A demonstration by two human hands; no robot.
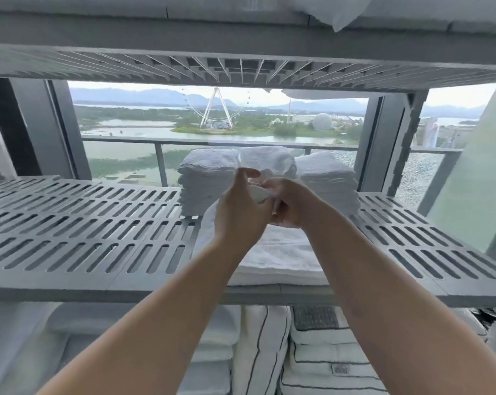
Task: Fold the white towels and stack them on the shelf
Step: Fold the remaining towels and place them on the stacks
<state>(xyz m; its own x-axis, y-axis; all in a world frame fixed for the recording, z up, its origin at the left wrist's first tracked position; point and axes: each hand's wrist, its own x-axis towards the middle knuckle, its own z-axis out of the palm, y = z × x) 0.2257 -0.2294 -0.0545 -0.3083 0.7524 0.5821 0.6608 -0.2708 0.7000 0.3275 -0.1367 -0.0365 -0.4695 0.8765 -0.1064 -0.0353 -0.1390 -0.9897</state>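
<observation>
Gripping a small white towel together, left hand and right hand meet, fingers curled, forearms extended over the shelf; folded stacks sit just beyond.

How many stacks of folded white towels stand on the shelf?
2: the left stack behind the left hand, the right stack behind the right hand. The held towel may hide another.

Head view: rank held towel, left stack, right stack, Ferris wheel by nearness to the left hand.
1. held towel: gripped by the left hand.
2. left stack: just behind, leftward.
3. right stack: beyond the right hand.
4. Ferris wheel: far outside the window.
</observation>
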